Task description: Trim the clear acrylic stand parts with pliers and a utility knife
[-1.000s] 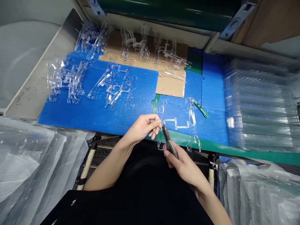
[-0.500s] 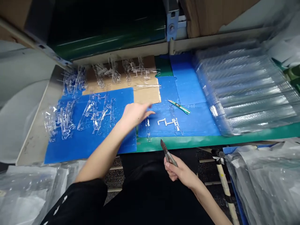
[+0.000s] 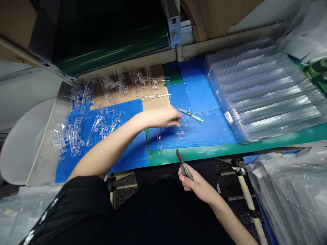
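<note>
**Reach and Grip at Work**

Stacked clear plastic trays (image 3: pixel 263 92) fill the right of a bench lined with blue corrugated plastic sheet (image 3: pixel 212 131), with clear moulded parts (image 3: pixel 102 126) laid across it. The left hand (image 3: pixel 163 117), fingers loosely together and blurred, is just above a clear moulded piece (image 3: pixel 182 131); whether it pinches anything cannot be told. The right hand (image 3: pixel 196 183) grips side cutters (image 3: pixel 184 166) off the bench edge.

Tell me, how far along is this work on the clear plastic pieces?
Done, it seems: many clear plastic pieces lie in heaps on the blue plastic sheet and cardboard. In hand: the right hand grips cutting pliers, and the left hand reaches over one piece. Left: the clear trays at right look unfilled, though how many pieces remain untrimmed cannot be told.
</note>
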Demonstrator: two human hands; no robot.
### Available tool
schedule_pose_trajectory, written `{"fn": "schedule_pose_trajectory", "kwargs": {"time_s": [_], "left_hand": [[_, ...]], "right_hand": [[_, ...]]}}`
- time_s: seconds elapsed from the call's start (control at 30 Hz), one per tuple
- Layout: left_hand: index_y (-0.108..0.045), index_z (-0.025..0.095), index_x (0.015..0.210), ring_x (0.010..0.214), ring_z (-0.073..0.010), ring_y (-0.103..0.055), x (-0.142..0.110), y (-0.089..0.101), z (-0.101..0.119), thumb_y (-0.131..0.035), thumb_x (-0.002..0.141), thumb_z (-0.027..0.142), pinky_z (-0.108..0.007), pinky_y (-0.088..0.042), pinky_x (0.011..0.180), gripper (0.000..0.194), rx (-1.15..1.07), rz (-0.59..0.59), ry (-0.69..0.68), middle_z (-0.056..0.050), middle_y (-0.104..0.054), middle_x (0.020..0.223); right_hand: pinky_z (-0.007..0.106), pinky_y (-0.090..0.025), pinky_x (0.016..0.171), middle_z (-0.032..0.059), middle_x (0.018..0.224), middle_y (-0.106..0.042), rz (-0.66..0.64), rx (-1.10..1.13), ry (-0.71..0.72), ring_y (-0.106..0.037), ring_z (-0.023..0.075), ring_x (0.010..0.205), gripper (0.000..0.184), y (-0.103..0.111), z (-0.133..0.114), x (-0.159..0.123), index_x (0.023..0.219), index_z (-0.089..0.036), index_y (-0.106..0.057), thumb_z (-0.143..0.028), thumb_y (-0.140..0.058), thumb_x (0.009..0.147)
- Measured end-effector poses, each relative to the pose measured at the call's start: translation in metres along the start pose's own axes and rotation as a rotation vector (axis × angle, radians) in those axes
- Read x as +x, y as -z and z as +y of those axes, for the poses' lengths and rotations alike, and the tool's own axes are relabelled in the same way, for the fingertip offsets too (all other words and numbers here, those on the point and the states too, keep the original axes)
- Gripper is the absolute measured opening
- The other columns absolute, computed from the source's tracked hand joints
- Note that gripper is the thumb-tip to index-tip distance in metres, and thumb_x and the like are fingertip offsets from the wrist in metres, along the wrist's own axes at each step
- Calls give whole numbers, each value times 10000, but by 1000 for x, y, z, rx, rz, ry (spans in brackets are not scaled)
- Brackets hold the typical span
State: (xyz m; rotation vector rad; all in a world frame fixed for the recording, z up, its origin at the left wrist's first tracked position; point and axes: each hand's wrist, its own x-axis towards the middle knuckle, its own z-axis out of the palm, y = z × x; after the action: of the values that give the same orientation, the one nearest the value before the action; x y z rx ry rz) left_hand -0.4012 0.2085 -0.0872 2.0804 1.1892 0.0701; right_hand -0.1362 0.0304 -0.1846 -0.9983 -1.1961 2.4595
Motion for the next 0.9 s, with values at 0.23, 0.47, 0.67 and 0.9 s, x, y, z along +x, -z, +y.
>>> {"fn": "schedule_pose_trajectory", "kwargs": {"time_s": [0.23, 0.47, 0.67, 0.9], "left_hand": [[-606, 177, 811, 497, -107, -587, -89, -82, -9, -768, 937, 614, -211, -407, 482, 482, -916, 448, 276, -16, -682, 628], [-609, 163, 804, 480, -72, -568, -115, -128, -13, -833, 907, 578, -182, -387, 484, 483, -1172, 599, 252, -2, -677, 620], [-615, 162, 812, 500, -78, -588, -127, -126, -19, -798, 944, 572, -189, -411, 498, 468, -1168, 600, 220, -11, -691, 646], [-617, 157, 812, 500, -75, -598, -124, -127, -19, -826, 938, 516, -176, -407, 484, 433, -1206, 554, 208, 3, -687, 639]], "right_hand": [[296, -439, 747, -26, 933, -487, 80, -260, -22, -442, 160, 810, 281, -17, -27, 18, 1154, -264, -560, -531, -596, 1076], [329, -460, 833, -10, 1032, -564, 62, -461, -50, -524, 184, 901, 253, -37, -39, 24, 1202, -274, -561, -508, -539, 1110], [326, -469, 831, -2, 1046, -578, 69, -453, -98, -528, 192, 927, 259, -46, -41, 26, 1202, -277, -575, -514, -555, 1101], [317, -477, 798, 3, 1005, -545, 36, -383, -61, -502, 182, 876, 243, -44, -40, 29, 1180, -260, -571, -488, -568, 1095]]}}
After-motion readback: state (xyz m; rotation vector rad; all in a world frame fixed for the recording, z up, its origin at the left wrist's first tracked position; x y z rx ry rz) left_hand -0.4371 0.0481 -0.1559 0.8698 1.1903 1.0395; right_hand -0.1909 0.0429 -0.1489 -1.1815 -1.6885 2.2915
